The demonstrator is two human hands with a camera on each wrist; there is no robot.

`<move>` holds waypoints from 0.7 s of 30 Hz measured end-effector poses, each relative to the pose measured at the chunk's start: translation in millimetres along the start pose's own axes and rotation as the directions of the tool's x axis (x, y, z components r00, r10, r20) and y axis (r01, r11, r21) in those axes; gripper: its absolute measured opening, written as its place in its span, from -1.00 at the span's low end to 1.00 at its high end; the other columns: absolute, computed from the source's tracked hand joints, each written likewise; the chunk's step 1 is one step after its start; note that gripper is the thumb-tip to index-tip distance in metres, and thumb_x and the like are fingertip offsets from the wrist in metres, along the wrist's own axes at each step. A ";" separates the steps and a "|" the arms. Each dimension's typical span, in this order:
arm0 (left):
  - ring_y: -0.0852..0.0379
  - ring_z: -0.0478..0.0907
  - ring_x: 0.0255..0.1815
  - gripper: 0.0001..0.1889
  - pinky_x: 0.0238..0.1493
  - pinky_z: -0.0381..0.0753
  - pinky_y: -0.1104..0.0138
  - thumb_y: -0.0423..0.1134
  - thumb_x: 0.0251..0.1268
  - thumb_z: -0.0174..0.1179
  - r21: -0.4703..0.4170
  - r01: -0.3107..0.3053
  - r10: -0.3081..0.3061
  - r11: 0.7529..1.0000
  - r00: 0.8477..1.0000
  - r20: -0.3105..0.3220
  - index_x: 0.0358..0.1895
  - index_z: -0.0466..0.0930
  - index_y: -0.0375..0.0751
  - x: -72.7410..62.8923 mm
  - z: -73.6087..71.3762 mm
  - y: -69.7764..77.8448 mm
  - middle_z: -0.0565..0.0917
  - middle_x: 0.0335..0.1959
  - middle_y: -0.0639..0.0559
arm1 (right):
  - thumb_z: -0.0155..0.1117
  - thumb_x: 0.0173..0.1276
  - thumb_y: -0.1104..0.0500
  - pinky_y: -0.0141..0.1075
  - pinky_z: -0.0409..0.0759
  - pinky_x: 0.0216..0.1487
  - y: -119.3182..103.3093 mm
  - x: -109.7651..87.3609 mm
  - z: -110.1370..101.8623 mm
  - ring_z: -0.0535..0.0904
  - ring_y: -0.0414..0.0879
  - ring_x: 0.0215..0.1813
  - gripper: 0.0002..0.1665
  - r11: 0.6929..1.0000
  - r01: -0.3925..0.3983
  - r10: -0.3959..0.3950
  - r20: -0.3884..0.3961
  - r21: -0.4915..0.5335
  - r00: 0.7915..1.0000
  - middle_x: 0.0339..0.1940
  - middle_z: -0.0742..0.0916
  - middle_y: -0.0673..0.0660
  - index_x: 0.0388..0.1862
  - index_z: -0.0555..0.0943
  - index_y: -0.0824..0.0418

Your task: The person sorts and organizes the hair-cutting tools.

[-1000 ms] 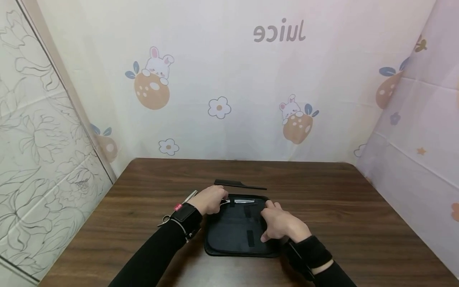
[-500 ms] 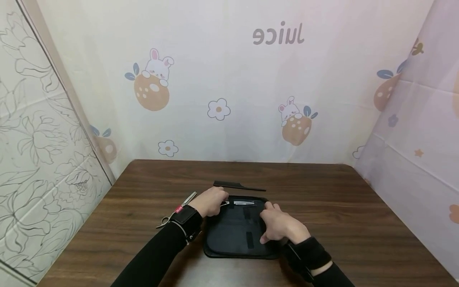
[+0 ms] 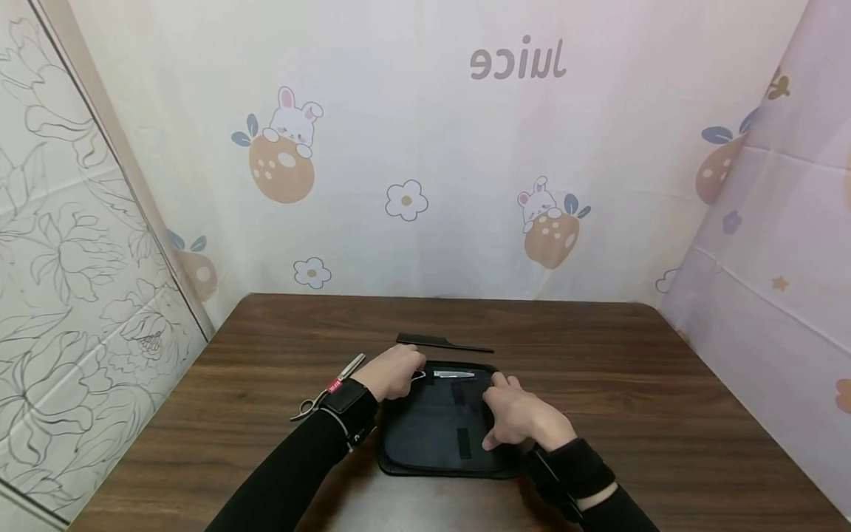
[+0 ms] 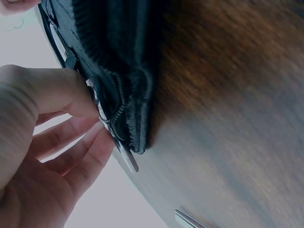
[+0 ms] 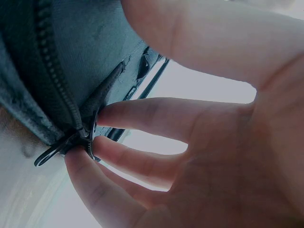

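Note:
A black zip case [image 3: 425, 436] lies unzipped and flat on the table, its dark inner side facing up. Along its far edge a pair of scissors [image 3: 454, 374] runs under a black strap, blades pointing right. My left hand [image 3: 391, 374] pinches the handle end; up close, a metal tip of the scissors handle [image 4: 129, 160] juts past the fingertips beside the zipper. My right hand [image 3: 525, 415] spreads along the case's right side, thumb on the inner face. Its fingertips touch the edge close to a zipper pull [image 5: 54, 149], fingers fairly straight.
A black tail comb [image 3: 442, 343] lies just beyond the case. Left of the case, partly behind my left wrist, is a second pair of scissors [image 3: 349, 367] with a red tag. A patterned curtain [image 3: 405, 244] hangs behind the wooden table [image 3: 631, 384].
Almost everything holds still. My left hand, at the scissors handle, has shifted very slightly to the right; my right hand stays at the case's edge.

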State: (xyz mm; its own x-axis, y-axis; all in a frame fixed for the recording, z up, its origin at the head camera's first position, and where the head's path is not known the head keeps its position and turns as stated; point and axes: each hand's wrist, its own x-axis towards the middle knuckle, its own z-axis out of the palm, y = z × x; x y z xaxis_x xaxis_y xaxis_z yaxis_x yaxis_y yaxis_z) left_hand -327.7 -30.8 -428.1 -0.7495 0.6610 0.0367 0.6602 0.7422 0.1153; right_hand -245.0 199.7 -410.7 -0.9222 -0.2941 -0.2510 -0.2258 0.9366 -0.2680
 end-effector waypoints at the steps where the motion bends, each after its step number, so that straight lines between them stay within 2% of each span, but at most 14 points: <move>1: 0.08 0.59 -0.15 -0.75 -0.06 0.60 0.27 -0.56 0.23 0.29 0.003 -0.001 0.001 1.000 1.000 -0.001 -0.10 0.73 -0.20 0.2 -0.1 -0.1 0.65 -0.19 -0.03 | 0.71 0.00 0.16 0.01 0.52 -0.01 -0.1 0.3 0.1 0.32 0.10 0.05 -0.32 1.000 0.000 0.000 -0.001 0.000 1.000 0.02 0.47 0.18 0.07 0.64 0.41; 5: 0.09 0.58 -0.20 -0.77 -0.10 0.59 0.28 -0.57 0.21 0.29 0.012 -0.008 0.008 1.000 1.000 -0.009 -0.16 0.73 -0.19 1.1 -0.1 0.1 0.64 -0.24 -0.02 | 0.71 0.00 0.17 0.01 0.53 -0.01 -0.6 0.4 0.0 0.32 0.10 0.05 -0.32 1.000 -0.004 0.004 -0.002 0.003 1.000 0.03 0.47 0.19 0.06 0.64 0.41; 9: 0.05 0.62 -0.14 -0.76 -0.07 0.60 0.27 -0.57 0.21 0.29 0.012 -0.019 0.019 1.000 1.000 -0.014 -0.15 0.73 -0.20 2.1 0.9 1.3 0.66 -0.21 -0.05 | 0.72 -0.01 0.16 0.01 0.53 -0.01 -0.5 0.3 0.3 0.32 0.10 0.04 -0.32 1.000 -0.004 0.004 -0.001 0.005 1.000 0.02 0.46 0.18 0.06 0.64 0.42; 14: 0.03 0.64 -0.09 -0.75 -0.04 0.61 0.26 -0.55 0.23 0.30 0.006 0.000 0.000 1.000 1.000 0.010 -0.09 0.73 -0.20 3.5 3.0 3.6 0.67 -0.15 -0.06 | 0.72 -0.02 0.15 0.02 0.53 -0.02 -0.4 1.0 1.7 0.32 0.10 0.04 -0.30 1.000 0.004 -0.004 0.000 0.006 1.000 0.00 0.46 0.17 0.06 0.64 0.42; 21: 0.04 0.62 -0.14 -0.79 -0.08 0.60 0.26 -0.51 0.23 0.33 0.025 0.013 -0.013 1.000 1.000 -0.002 -0.11 0.72 -0.21 6.0 2.8 5.7 0.65 -0.19 -0.06 | 0.71 0.00 0.15 0.01 0.53 -0.01 -0.4 0.6 0.7 0.33 0.10 0.05 -0.32 1.000 -0.008 0.008 0.005 -0.001 1.000 0.02 0.47 0.17 0.06 0.64 0.41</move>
State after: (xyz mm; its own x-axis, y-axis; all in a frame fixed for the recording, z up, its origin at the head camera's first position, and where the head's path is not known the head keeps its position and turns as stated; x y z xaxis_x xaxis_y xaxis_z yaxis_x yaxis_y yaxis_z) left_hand -328.3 -22.3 -430.0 -0.7581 0.6510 0.0369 0.6513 0.7533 0.0906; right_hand -245.2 199.0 -411.4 -0.9224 -0.2874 -0.2581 -0.2185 0.9392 -0.2649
